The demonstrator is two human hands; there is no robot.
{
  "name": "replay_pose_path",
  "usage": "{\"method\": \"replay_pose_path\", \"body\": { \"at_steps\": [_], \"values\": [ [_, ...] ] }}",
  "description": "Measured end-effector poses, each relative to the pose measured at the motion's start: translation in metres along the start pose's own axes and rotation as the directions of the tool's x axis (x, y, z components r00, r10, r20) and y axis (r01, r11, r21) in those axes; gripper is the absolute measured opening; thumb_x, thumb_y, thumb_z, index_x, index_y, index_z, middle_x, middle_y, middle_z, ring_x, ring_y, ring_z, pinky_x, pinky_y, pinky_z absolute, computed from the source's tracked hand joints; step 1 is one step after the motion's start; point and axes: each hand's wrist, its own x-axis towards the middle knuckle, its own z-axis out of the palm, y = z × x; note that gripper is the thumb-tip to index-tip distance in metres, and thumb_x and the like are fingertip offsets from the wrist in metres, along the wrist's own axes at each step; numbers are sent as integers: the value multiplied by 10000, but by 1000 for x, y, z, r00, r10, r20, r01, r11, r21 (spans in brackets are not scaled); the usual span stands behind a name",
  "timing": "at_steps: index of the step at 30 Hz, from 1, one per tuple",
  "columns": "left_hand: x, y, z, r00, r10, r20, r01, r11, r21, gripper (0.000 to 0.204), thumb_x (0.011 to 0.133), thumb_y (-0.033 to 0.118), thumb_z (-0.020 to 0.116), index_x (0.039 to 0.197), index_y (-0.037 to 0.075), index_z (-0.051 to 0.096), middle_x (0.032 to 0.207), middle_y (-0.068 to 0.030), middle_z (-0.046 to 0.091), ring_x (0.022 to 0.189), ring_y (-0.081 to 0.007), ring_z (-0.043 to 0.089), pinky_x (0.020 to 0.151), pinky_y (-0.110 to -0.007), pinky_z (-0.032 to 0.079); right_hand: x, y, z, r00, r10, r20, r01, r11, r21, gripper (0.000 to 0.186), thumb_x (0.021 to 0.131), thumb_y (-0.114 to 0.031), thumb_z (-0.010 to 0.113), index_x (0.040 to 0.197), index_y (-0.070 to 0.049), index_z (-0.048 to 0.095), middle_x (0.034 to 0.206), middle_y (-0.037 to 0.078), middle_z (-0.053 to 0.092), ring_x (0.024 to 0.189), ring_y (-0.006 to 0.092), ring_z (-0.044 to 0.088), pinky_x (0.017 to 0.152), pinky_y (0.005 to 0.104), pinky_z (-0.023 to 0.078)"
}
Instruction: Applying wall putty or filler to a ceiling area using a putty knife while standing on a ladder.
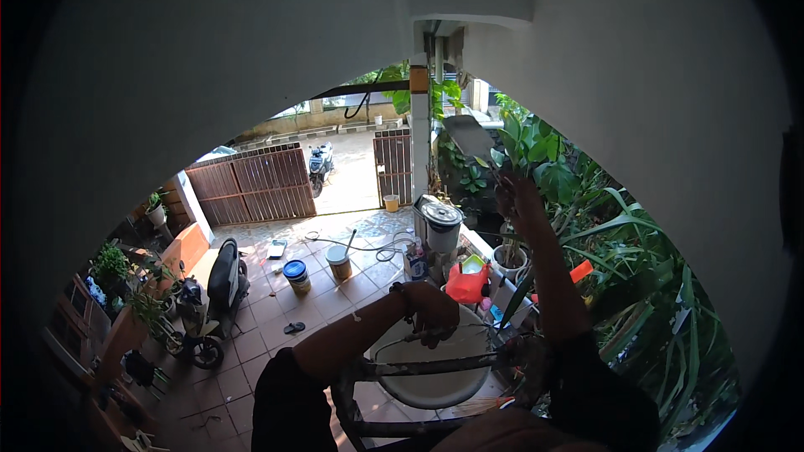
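Ladder rung [456, 363] nearest in head view, pale bucket [435, 391] just beyond. Left hand [434, 310] curls over bucket — cannot tell what it grips. Right hand [519, 202] grasps flat grey blade [468, 136], raised ahead. Wall [653, 50] looks plain — share finished or remaining unreadable.

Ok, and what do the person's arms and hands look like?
Black fabric sleeves cover both upper arms, ending near the elbows; the forearms are bare. The left hand is ungloved, with a dark band around its wrist. The right hand looks ungloved, and its wrist shows no band.
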Motion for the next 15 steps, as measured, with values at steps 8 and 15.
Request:
{"method": "replay_pose_path", "body": {
  "at_steps": [8, 15],
  "values": [
    [-22, 20, 3, 992, -109, -62, 87, 955, -283, 208, 808, 155, 599, 959, 14, 581, 817, -117, 658, 669, -165, 637, 497, -292, 500, 147, -170, 135, 897, -442, -25, 435, 891, -128, 176, 898, -182, 490, 755, -91, 540, 571, -23, 410, 406, 71, 316, 371, 225, 247],
    [-25, 22, 9, 992, -17, -127, 19, 1000, 15, 234, 734, 127, 671, 926, 15, 599, 757, -79, 654, 629, -158, 637, 477, -277, 483, 206, -234, 220, 873, -448, 193, 481, 856, -189, 169, 906, -135, 434, 770, -97, 526, 594, -14, 455, 425, 78, 350, 377, 231, 265]
  ]
}}
